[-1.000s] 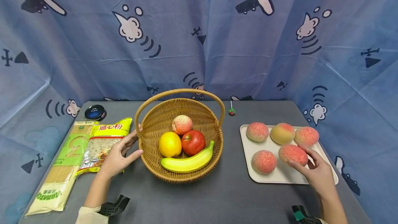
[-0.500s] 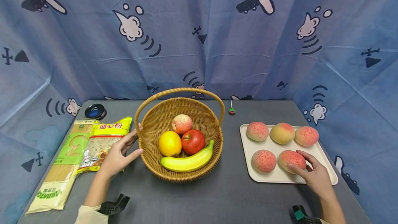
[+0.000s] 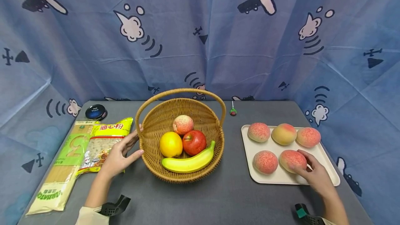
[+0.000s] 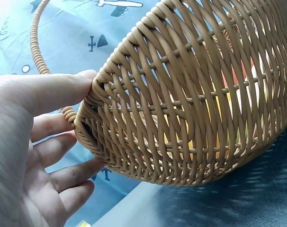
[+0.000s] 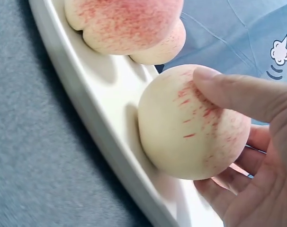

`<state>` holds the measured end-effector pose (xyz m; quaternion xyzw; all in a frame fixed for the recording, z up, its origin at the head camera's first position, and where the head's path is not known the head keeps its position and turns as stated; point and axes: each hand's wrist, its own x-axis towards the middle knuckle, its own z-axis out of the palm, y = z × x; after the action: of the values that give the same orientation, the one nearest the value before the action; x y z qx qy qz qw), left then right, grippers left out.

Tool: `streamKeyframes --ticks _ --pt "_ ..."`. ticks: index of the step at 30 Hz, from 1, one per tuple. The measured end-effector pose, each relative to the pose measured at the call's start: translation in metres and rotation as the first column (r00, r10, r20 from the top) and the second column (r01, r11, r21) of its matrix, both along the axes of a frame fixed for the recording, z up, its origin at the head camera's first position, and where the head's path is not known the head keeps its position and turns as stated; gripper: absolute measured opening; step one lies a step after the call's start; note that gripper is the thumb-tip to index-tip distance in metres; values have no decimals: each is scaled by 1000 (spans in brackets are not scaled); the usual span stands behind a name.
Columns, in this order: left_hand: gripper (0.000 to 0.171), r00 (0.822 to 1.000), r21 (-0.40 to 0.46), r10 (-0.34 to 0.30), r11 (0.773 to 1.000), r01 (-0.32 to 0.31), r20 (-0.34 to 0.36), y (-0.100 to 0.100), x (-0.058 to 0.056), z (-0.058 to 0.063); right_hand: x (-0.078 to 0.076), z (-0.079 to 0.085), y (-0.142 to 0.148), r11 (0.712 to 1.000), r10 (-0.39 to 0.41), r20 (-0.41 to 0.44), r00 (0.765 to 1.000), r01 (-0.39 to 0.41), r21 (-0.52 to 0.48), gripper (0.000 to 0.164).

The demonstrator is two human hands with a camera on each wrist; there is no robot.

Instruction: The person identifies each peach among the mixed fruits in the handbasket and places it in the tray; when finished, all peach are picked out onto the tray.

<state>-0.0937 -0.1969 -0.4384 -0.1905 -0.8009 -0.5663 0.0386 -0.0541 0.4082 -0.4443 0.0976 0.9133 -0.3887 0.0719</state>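
Observation:
A wicker basket (image 3: 181, 180) with an arched handle stands left of centre. Inside lie an orange (image 3: 171, 144), a red apple (image 3: 194, 143), a peach (image 3: 183, 124) and a banana (image 3: 188, 161). My left hand (image 3: 118, 159) holds the basket's left side, its thumb on the rim and its fingers by the handle's foot, as the left wrist view shows. On the right, my right hand (image 3: 318, 174) grips a pink-speckled peach (image 5: 191, 127) between thumb and fingers, low over the cream tray (image 3: 293, 179). This peach is the front-row one beside another peach (image 3: 265, 162).
Three more peaches line the tray's back row, the middle one (image 3: 283, 134) yellower. At left lie a long noodle pack (image 3: 59, 173), a yellow-edged pasta bag (image 3: 104, 141) and a dark round tin (image 3: 96, 112). A lollipop (image 3: 232, 111) lies behind, near the patterned curtain (image 3: 200, 37).
My right hand has lowered the peach slightly toward the near row of the tray, then stayed almost still. My left hand and the basket have not moved.

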Motion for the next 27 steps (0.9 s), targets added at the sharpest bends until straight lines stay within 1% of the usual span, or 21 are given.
streamKeyframes --ticks 4,8,10,13,16,18,23,27 --pt "64 1000 2 0 1000 0 -8 0 0 0 0 -3 -2 1000 -14 13 1000 15 -23 82" --pt "63 1000 -3 8 1000 -8 10 1 1 0 1 -2 -4 998 -31 15 999 32 -52 86" --pt "63 1000 -8 13 1000 -12 21 0 1 1 3 0 -5 997 -47 -15 999 46 -68 87" --pt "63 999 -18 16 1000 -16 32 0 1 2 5 4 -10 995 -76 -108 991 70 -65 87" --pt "63 999 -20 14 1000 -13 34 0 1 2 6 10 -18 996 -83 -221 972 72 -59 84" --pt "63 999 -19 12 1000 -11 32 0 1 2 6 17 -24 997 -69 -284 956 55 -57 83" --pt "63 1000 -13 6 1000 -6 23 -1 1 1 7 37 -45 997 1 -407 913 -34 -74 80" --pt "63 1000 -9 5 1000 -5 23 -1 1 0 5 52 -69 985 65 -468 881 -131 -110 76"
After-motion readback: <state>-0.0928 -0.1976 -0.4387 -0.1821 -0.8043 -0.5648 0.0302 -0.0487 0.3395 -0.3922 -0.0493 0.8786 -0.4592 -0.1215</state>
